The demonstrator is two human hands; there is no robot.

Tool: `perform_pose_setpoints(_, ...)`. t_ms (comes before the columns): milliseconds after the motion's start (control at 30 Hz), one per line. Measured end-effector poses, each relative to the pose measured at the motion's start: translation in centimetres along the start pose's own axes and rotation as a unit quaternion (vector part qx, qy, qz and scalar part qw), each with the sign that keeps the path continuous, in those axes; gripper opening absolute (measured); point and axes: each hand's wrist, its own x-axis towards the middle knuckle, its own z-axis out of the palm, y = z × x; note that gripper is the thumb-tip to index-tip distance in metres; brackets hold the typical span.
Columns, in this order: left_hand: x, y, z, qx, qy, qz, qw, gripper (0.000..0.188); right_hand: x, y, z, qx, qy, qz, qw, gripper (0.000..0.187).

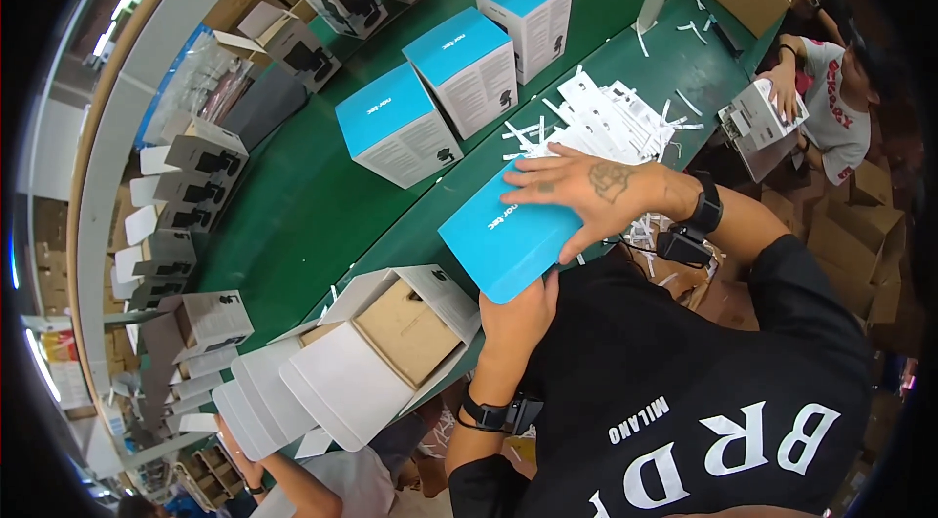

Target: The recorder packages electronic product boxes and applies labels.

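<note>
A carton with a bright blue lid [508,235] stands tilted in view before me at the bench edge. My right hand [596,188] lies flat across the lid, its fingers stretched and the thumb over the near edge. Against the carton's near side is my left hand [518,323], gripping just under the lid's edge; the lid hides most of its fingers. To the left, next to that hand, sits an open white carton [445,283] with its flaps folded out. A brown cardboard insert [405,332] fills it.
Three closed blue-topped cartons [459,54] stand in a row on the green conveyor [293,215]. Several open cartons [161,254] line its far side. Paper strips and leaflets [606,117] are heaped beyond my right hand. One co-worker holds a white box [762,122]; another's arm [293,479] shows lower left.
</note>
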Motion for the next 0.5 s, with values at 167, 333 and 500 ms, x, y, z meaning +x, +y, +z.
perform_pose_setpoints(167, -1.7, 1.4, -1.9, 0.075, -0.051, 0.031, 0.995, 0.049, -0.8, 1.7, 3.1, -0.091, 0.049, -0.07, 0.992, 0.075)
perform_pose_setpoints(333, -3.0, 0.3, -3.6, 0.039, 0.11, 0.098, 0.988, 0.05, -1.5, 1.4, 4.5, -0.075, 0.102, -0.066, 0.99, 0.071)
perform_pose_setpoints(500, -1.5, -1.6, -2.9, 0.058, 0.103, -0.037, 0.992, 0.046, -1.8, 0.6, 5.5, -0.067, 0.1, -0.037, 0.992, 0.068)
